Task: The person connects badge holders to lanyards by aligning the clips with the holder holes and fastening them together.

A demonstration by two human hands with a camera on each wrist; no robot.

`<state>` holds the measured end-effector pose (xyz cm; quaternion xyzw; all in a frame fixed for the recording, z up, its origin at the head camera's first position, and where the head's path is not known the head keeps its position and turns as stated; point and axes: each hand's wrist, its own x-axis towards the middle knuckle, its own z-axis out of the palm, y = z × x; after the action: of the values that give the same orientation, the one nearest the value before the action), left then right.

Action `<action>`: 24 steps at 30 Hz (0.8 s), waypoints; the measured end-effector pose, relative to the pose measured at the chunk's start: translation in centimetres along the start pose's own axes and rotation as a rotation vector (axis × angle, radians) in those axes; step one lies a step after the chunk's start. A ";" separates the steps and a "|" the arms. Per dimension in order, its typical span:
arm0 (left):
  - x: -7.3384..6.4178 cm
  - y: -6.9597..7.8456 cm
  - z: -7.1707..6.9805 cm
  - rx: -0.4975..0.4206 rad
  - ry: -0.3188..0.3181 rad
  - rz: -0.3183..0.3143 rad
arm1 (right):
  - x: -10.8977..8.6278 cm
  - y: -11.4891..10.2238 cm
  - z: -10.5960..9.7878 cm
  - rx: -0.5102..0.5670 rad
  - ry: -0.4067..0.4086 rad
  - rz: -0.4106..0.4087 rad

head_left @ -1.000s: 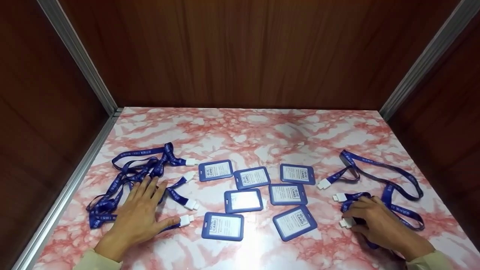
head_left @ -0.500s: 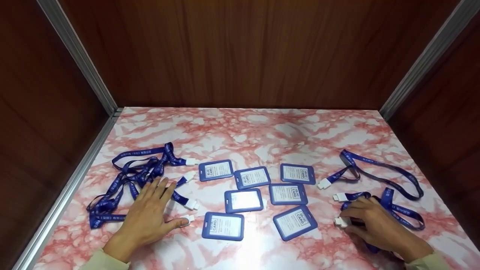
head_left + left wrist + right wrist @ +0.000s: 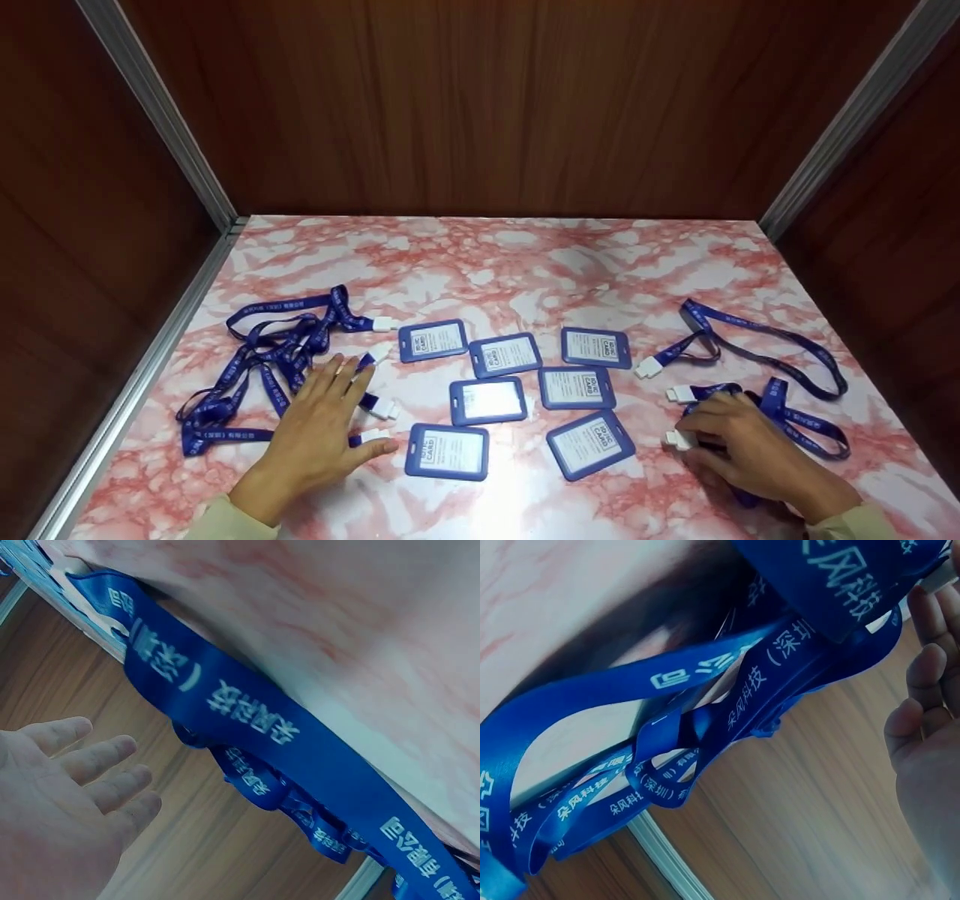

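Observation:
My right hand [image 3: 750, 446] pinches the white plastic clip [image 3: 679, 439] of a blue lanyard at the right of the table. Part of that lanyard is hidden beneath the palm. In the right wrist view, the blue strap [image 3: 765, 682] runs in loops beside the curled fingers [image 3: 927, 664]. My left hand [image 3: 319, 431] is spread over the front of the left pile of blue lanyards [image 3: 277, 337], its thumb over a white clip [image 3: 373, 436]. The left wrist view has the straight fingers [image 3: 112, 765] apart from the printed strap [image 3: 225, 701].
Several blue-framed ID card holders lie flat between the hands, among them a tilted one [image 3: 590, 444] and one at the front left [image 3: 447, 451]. Another lanyard [image 3: 772, 337] loops behind my right hand. Brown panels [image 3: 495, 105] enclose the marbled table [image 3: 510, 262].
My left hand has slid right across the lanyards, uncovering part of the pile. The right hand has shifted the pinched clip slightly left. The card holders stay in place.

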<state>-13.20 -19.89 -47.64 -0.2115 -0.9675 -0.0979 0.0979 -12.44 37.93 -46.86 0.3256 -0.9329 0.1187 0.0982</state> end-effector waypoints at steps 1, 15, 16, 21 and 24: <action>0.1 0.1 0.1 0.000 0.004 0.005 | 0.0 0.0 0.0 -0.002 0.003 0.001; 1.0 2.3 0.7 -0.019 -0.016 0.047 | 0.2 -0.4 0.0 -0.004 -0.023 0.068; 1.0 2.4 0.7 -0.021 -0.016 0.051 | 0.2 -0.5 0.0 0.004 -0.018 0.066; 1.0 3.2 0.9 -0.048 -0.020 0.067 | 0.1 -0.5 0.3 0.021 0.008 0.053; 1.0 3.5 1.1 -0.053 -0.012 0.081 | 0.0 -0.5 0.4 0.014 0.025 0.035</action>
<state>-12.78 -16.14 -47.92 -0.2537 -0.9558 -0.1181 0.0904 -12.21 37.42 -47.13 0.3084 -0.9363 0.1310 0.1053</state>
